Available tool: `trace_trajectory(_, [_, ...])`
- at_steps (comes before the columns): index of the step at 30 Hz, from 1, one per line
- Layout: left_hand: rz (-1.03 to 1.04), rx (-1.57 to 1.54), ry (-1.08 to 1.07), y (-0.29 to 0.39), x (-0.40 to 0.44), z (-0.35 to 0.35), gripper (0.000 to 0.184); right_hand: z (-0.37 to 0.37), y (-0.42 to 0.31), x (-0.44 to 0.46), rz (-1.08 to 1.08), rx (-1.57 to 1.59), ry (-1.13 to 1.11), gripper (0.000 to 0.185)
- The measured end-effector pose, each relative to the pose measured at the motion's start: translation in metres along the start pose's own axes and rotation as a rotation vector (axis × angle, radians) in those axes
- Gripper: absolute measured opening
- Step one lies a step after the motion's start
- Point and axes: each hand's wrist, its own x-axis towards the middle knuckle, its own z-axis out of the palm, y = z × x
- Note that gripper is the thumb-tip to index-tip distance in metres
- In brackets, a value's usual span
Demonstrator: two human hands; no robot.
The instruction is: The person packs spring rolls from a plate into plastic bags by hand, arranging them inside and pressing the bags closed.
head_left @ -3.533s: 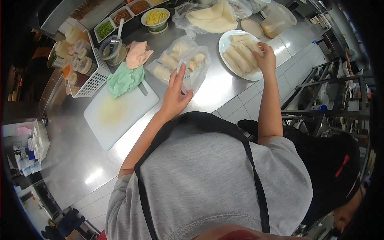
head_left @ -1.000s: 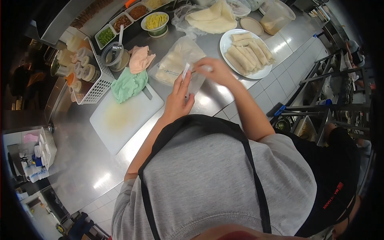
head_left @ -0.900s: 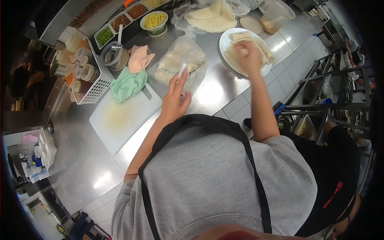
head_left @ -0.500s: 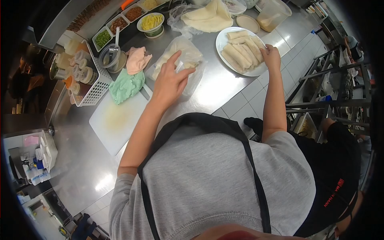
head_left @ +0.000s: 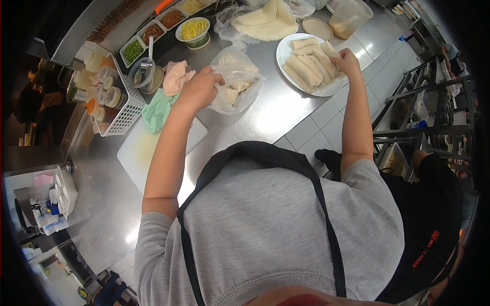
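Note:
A clear plastic bag [head_left: 245, 76] with pale rolls inside lies on the steel counter. My left hand [head_left: 202, 87] is closed on the bag's left edge, beside the pink cloth [head_left: 176, 77]. Several pale rolls [head_left: 305, 69] lie on a white oval plate [head_left: 282, 57] to the right. My right hand [head_left: 347, 62] is at the plate's right side, its fingers pinched on the end of one roll. Under my left forearm are the green cloth [head_left: 155, 113] and a white cutting board [head_left: 133, 148].
Sauce bottles fill a white basket [head_left: 124, 116] at the left. Behind are trays of toppings [head_left: 133, 50], a bowl of yellow food [head_left: 194, 29], a folded pale sheet [head_left: 265, 23] and a plastic container [head_left: 349, 20]. A person in black [head_left: 429, 214] is at the right.
My left hand has moved left from above the bag and closed on its edge, and the bag's opening is spread wider. My right hand has gone from the bag back to the plate.

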Motion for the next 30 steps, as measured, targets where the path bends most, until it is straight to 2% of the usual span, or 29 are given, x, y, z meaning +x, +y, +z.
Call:
trace_trajectory(1, [-0.038,0.021,-0.061,-0.001,0.002,0.000,0.034,-0.002,-0.004,-0.002,-0.001,0.001,0.000,0.049])
trace_trajectory(3, [-0.034,-0.020,-0.032,-0.003,0.005,-0.001,0.037,-0.012,-0.016,-0.011,-0.034,-0.005,0.169,0.051])
trace_trajectory(4, [-0.029,-0.063,-0.002,-0.004,0.007,-0.001,0.039,-0.020,-0.028,-0.017,-0.037,-0.003,0.169,0.051])
trace_trajectory(6, [-0.020,-0.078,0.037,-0.002,0.012,-0.003,0.042,-0.033,-0.051,-0.034,-0.149,0.299,0.162,0.045])
trace_trajectory(8, [-0.002,-0.094,0.074,-0.002,0.015,0.000,0.045,-0.025,-0.077,-0.055,-0.316,0.422,-0.022,0.039])
trace_trajectory(10, [0.101,-0.157,0.229,-0.004,0.018,0.009,0.052,-0.009,-0.121,-0.096,-0.362,0.296,-0.187,0.035])
trace_trajectory(12, [0.078,-0.204,0.217,-0.001,0.018,0.011,0.055,0.017,-0.153,-0.126,-0.374,0.498,-0.395,0.036])
trace_trajectory(14, [0.052,-0.250,0.206,0.005,0.016,0.011,0.058,0.062,-0.168,-0.143,-0.453,0.621,-0.335,0.034])
trace_trajectory(16, [0.063,-0.261,0.177,0.013,0.014,0.005,0.063,0.089,-0.185,-0.152,-0.474,0.604,-0.249,0.033])
trace_trajectory(17, [0.065,-0.261,0.177,0.013,0.013,0.009,0.063,0.098,-0.192,-0.155,-0.493,0.584,-0.163,0.033])
trace_trajectory(19, [0.096,-0.249,0.284,0.015,0.013,0.016,0.065,0.110,-0.202,-0.162,-0.544,0.601,-0.133,0.032])
trace_trajectory(21, [0.084,-0.282,0.253,0.021,0.013,0.015,0.066,0.116,-0.212,-0.166,-0.647,0.661,-0.032,0.028])
trace_trajectory(24, [0.077,-0.305,0.209,0.030,0.014,0.015,0.066,0.150,-0.220,-0.157,-0.597,0.762,-0.064,0.021])
trace_trajectory(25, [0.081,-0.289,0.201,0.031,0.014,0.015,0.065,0.157,-0.224,-0.155,-0.521,0.804,-0.191,0.017])
trace_trajectory(26, [0.084,-0.289,0.198,0.031,0.013,0.014,0.065,0.160,-0.219,-0.154,-0.516,0.805,-0.188,0.017])
trace_trajectory(28, [0.127,-0.302,0.175,0.028,0.009,0.010,0.058,0.135,-0.215,-0.155,-0.754,0.475,-0.092,0.017])
trace_trajectory(30, [0.103,-0.287,0.140,0.026,0.002,0.002,0.051,0.102,-0.198,-0.150,-0.805,0.537,-0.097,0.018])
